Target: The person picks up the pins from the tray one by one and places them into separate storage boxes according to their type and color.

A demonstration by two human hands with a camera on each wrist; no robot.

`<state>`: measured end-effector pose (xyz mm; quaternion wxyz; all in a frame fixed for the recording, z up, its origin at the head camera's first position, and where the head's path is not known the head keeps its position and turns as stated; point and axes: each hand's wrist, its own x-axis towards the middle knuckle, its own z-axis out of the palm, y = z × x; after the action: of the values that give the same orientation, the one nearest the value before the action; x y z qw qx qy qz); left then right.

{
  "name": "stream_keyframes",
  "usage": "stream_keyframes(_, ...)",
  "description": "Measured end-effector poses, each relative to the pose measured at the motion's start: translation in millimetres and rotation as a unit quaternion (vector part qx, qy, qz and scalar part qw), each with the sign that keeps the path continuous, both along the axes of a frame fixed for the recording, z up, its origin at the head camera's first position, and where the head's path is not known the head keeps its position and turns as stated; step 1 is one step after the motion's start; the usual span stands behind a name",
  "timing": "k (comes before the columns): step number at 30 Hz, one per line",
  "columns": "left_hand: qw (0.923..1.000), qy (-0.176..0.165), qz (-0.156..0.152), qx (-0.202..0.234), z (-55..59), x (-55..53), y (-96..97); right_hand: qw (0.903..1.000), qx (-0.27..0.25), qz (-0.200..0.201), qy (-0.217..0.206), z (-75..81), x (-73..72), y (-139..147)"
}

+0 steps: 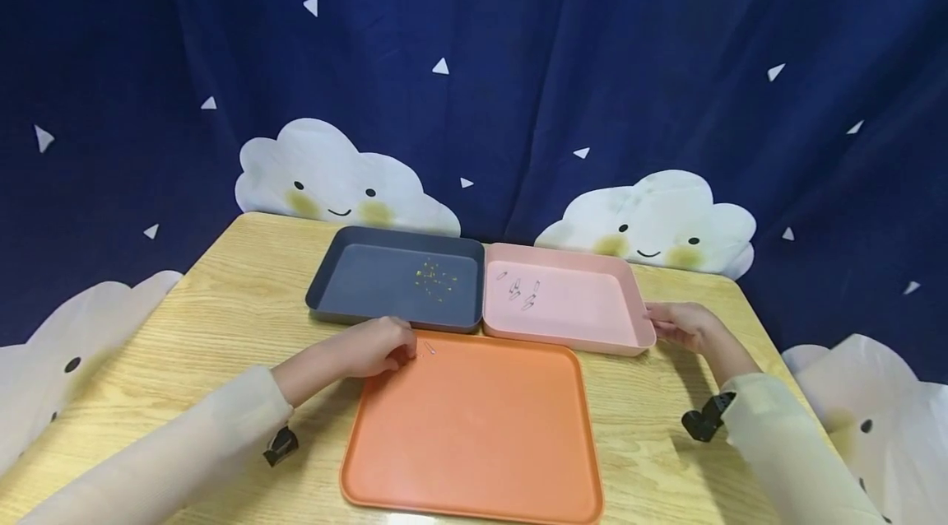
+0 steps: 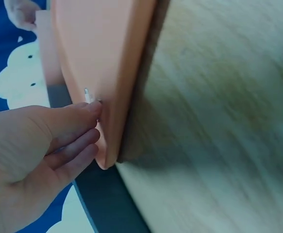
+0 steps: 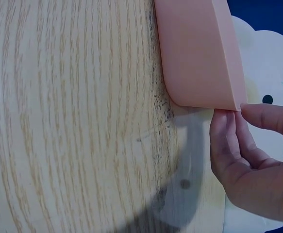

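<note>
My left hand (image 1: pixel 381 346) is at the far left corner of the orange tray (image 1: pixel 474 434), thumb and fingertips brought together. They seem to pinch a tiny metal piece, mostly hidden by the fingers. Just beside them on the tray lies a thin silver pin (image 1: pixel 429 348), whose end shows past the thumb in the left wrist view. With thumb at the rim and fingers against the outer wall, my right hand (image 3: pixel 258 160) grips the right end of the pink tray (image 1: pixel 585 295). Several silver wire pins (image 1: pixel 515 290) lie in that tray's left part.
Left of the pink tray stands a dark grey tray (image 1: pixel 370 278) with several tiny golden pieces (image 1: pixel 433 278) scattered in its right half. All three trays sit close together on a wooden table (image 1: pixel 244 303). Behind hangs a navy curtain (image 1: pixel 504 97) printed with clouds.
</note>
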<state>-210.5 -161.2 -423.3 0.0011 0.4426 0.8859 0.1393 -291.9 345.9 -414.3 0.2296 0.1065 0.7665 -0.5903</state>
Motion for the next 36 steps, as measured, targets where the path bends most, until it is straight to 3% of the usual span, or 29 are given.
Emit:
stream_keyframes(9, 0.9999, 0.01, -0.002, 0.006, -7.3, -0.1, 1.5, 0.9996, 0.025, 0.006, 0.005, 0.4, -0.7, -1.0)
stream_keyframes(17, 1.0, 0.004, 0.005, -0.007, -6.5, 2.8, 8.3, 0.9996, 0.027, 0.009, 0.004, 3.6, -2.5, -2.4)
stream_keyframes(23, 0.9962, 0.046, 0.028, -0.068, -12.7, 10.3, 12.6, 0.9997, 0.023, 0.008, 0.004, 0.3, 0.9, -2.5)
stream_keyframes(26, 0.9923, 0.073, 0.025, -0.096, -16.1, 12.8, 13.0, 0.9995, 0.027, 0.012, 0.003, 0.3, 2.7, -3.1)
stream_keyframes(28, 0.9926, 0.08, 0.014, -0.091, -17.0, 12.7, 13.0, 0.9994, 0.033, 0.012, 0.004, 0.9, 3.4, -3.6)
stream_keyframes(36, 0.9998, -0.007, 0.011, 0.016, -14.7, 9.7, 13.1, 0.9998, 0.02, -0.002, 0.006, 2.4, 1.7, -2.9)
